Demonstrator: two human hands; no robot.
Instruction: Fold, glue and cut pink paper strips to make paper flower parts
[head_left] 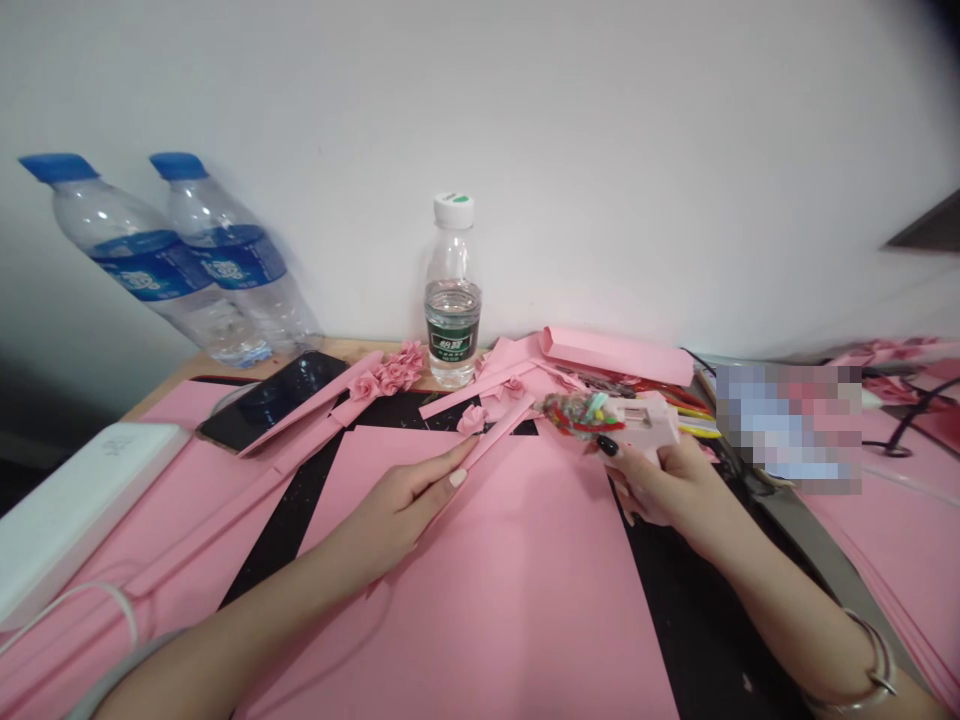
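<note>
My right hand [671, 485] is closed around the grip of a pale pink hot glue gun [646, 425]. The gun's nozzle end is caked with multicoloured glue [581, 415] and points left, close to the tip of a folded pink paper strip [499, 432]. That strip is pinched between the thumb and fingers of my left hand [412, 500]. A small pink paper flower [472, 420] is beside the strip, just past my left fingertips; whether it is attached I cannot tell. Beneath both hands lies a large pink paper sheet [517, 580].
Two blue-capped bottles [150, 265] lean by the wall, and a small water bottle [453, 300] stands at the back. Left are a phone [274, 400], a white power bank [90, 510] and a paper flower stem [300, 455]. Paper scraps [615, 358] lie behind the glue gun.
</note>
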